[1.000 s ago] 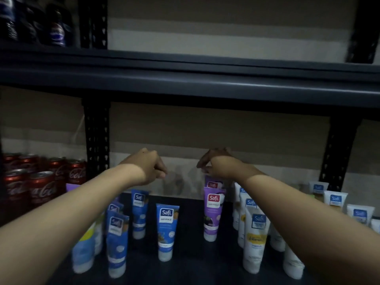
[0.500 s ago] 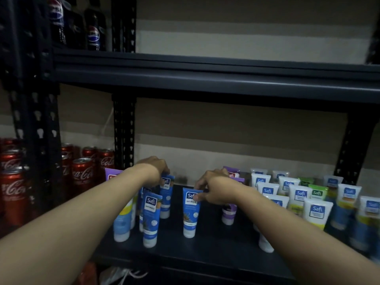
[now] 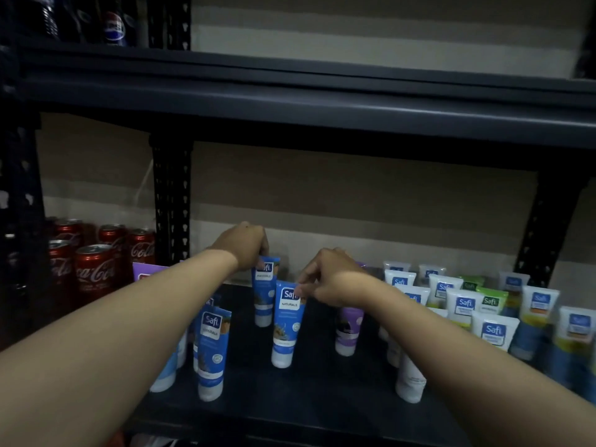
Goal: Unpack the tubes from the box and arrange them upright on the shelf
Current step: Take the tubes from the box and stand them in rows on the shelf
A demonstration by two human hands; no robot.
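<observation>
Upright on the dark shelf (image 3: 306,401) stand many Safi tubes: blue ones at left and centre, a purple tube (image 3: 348,330), white and green ones at right. Beside them, red cola cans (image 3: 93,269) fill the neighbouring bay, and dark bottles (image 3: 113,24) sit above, against a striped wall. Both arms reach forward: the left hand (image 3: 245,246) pinches the rear blue tube (image 3: 265,295) by its top, the right hand (image 3: 329,279) pinches the front blue tube (image 3: 287,324).

Right hand (image 3: 325,279) shifted onto front blue tube (image 3: 287,324).

Open shelf (image 3: 309,391) lane between tube clusters
</observation>
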